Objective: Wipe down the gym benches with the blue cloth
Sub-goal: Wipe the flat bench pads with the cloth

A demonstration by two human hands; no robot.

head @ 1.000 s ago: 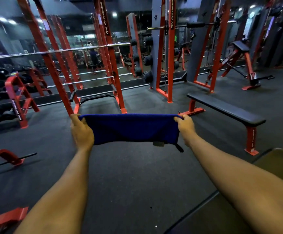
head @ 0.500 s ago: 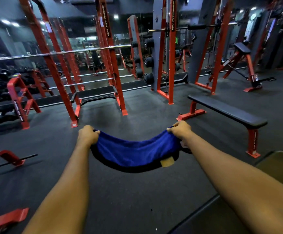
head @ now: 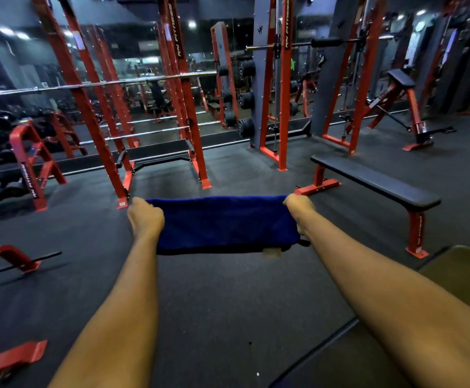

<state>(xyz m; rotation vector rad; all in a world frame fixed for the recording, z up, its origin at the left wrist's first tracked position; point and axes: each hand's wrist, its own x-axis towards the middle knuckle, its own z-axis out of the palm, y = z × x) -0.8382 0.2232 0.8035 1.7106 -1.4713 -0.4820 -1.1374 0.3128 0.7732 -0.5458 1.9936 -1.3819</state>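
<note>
while you hold the blue cloth (head: pixel 225 222) stretched in the air, your left hand (head: pixel 145 219) and right hand (head: pixel 298 207) each grip one end.
the flat bench (head: pixel 374 180) stands beyond your right hand, apart from the cloth; the red squat rack (head: pixel 183 107) rises behind. half a second ago the cloth sagged; now it's taut and higher.

Cloth (head: pixel 225 222) hung between left hand (head: pixel 145 219) and right hand (head: pixel 298 208), above the floor (head: pixel 228 303). Flat bench (head: pixel 374 180) stood beyond the right hand, power rack (head: pixel 188 107) behind the cloth, dumbbell rack (head: pixel 29 163) far left.
</note>
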